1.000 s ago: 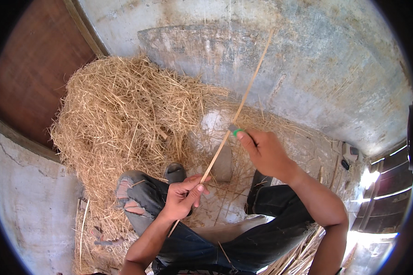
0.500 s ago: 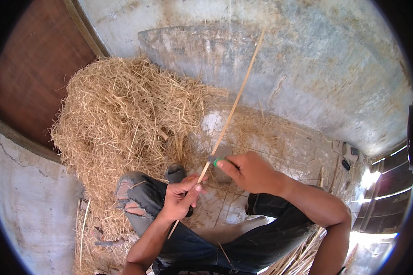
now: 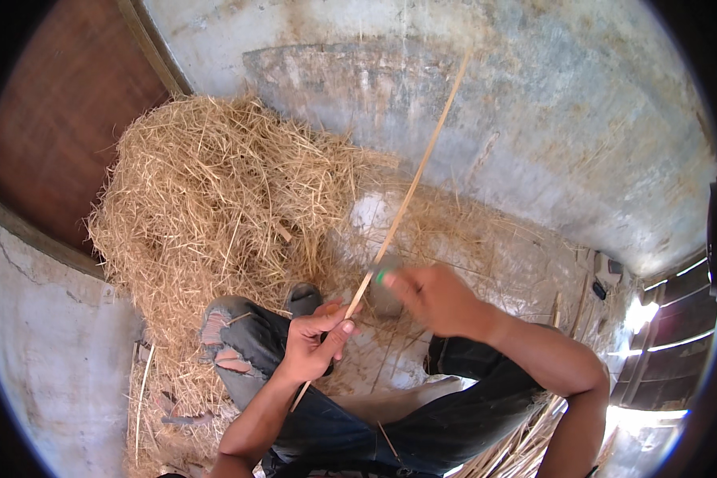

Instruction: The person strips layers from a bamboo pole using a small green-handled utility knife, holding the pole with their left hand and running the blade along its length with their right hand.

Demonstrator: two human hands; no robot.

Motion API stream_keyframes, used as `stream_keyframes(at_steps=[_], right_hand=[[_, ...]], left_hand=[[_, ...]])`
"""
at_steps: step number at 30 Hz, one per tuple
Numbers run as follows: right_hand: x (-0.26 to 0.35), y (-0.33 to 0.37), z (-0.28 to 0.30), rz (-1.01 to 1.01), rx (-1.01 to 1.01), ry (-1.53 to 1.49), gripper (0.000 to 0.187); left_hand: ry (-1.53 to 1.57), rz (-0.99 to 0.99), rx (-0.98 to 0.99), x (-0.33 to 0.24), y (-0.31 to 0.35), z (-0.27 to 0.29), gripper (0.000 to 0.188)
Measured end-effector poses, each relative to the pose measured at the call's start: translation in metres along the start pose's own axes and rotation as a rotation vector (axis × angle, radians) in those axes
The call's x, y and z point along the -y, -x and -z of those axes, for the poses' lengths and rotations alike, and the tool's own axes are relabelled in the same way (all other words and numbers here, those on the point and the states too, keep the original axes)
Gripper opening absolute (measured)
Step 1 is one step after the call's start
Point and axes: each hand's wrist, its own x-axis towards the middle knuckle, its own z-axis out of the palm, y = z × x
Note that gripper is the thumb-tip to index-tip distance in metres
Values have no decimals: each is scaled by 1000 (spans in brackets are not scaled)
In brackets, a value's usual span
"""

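Pinching thin strip [image 3: 411, 187] in left hand [image 3: 315, 342], right of straw heap [image 3: 215, 199], likely to steady it | gripping green-and-grey tool [image 3: 382, 276] in right hand [image 3: 446, 303], farther right of heap, apparently angled to meet strip; too blurred to confirm contact | as to strip: long, straight, tan, slanting up beyond heap's top

Worn on your head, the left fisheye camera of the pair looks steeply down over your lap [image 3: 454, 434], your left hand [image 3: 315, 344] and right hand [image 3: 438, 299] close below, facing the stained wall [image 3: 566, 119] farther off, straight edges bowing.
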Motion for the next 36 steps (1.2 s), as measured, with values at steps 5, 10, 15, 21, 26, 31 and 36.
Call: stream_keyframes(at_steps=[5,10,15,21,26,31,36], right_hand=[[6,-5,4,-155,34,-113,47],[4,4,-11,-86,31,-180,44],[5,-2,-8,18,-40,-98,49],[15,-5,10,-351,362,-595,54],[8,-3,5,-176,-1,-481,33],[22,-4,-5,-151,-215,-360,17],[7,-5,-20,-35,-280,-282,14]], left_hand=[[55,52,-11,-7,2,0,31],[70,79,3,-11,0,0,32],[35,32,17,-5,0,2,32],[96,1,10,-3,1,5,31],[-5,46,-55,-7,-3,-4,30],[-252,-137,-103,0,-7,-10,29],[-362,-175,-94,-3,-10,-16,27]])
